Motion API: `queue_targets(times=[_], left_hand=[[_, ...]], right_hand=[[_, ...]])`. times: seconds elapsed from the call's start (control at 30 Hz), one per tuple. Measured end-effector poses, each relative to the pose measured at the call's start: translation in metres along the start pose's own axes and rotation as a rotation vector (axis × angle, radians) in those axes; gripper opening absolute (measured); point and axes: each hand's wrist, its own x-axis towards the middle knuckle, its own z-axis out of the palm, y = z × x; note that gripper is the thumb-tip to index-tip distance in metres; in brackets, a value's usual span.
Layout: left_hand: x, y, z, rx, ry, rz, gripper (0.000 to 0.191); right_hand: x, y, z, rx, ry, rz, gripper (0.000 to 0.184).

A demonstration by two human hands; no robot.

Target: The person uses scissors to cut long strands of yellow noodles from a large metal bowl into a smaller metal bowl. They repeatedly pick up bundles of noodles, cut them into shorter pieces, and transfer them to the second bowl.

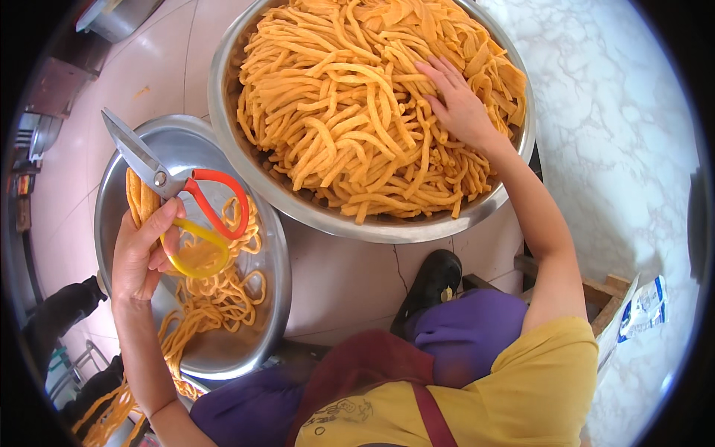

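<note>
My left hand [146, 246] holds a pair of scissors [162, 177] with one red and one yellow handle loop, along with a short bunch of thick orange food strips [143, 195]. The scissors' blades point up and to the left, above a steel basin [278, 268]. Long, limp orange strands [215, 302] lie in that basin. My right hand [461, 112] rests palm down on a heaped pile of orange strips [335, 95] in a larger steel basin [313, 223]. Its thumb and fingers are apart; flat, wide pieces [486, 61] lie beyond it.
A marbled white surface [603, 139] runs along the right, with a blue-and-white packet [642, 310] on it and a wooden frame [606, 302] nearby. More orange strands [111, 413] hang at lower left beside a dark sleeve [61, 313]. A metal pot [120, 19] stands at upper left.
</note>
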Motion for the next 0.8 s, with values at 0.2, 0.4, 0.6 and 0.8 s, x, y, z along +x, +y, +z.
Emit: queue_targets(times=[0.2,0.4,0.6,0.8], left_hand=[[0.001,-0.001,0.004,0.018,0.011,-0.019,0.03],[0.002,0.002,0.016,0.03,-0.012,-0.017,0.029],[-0.009,0.009,0.033,0.079,0.027,0.01,0.028],[-0.008,0.007,0.065,0.027,0.049,0.019,0.022]], right_hand=[[-0.009,-0.075,-0.023,0.08,0.019,-0.336,0.052],[-0.022,-0.124,0.029,0.087,-0.152,-0.45,0.063],[-0.001,-0.164,-0.014,0.222,-0.033,-0.363,0.04],[0.017,-0.215,0.002,1.154,-0.271,-0.125,0.058]])
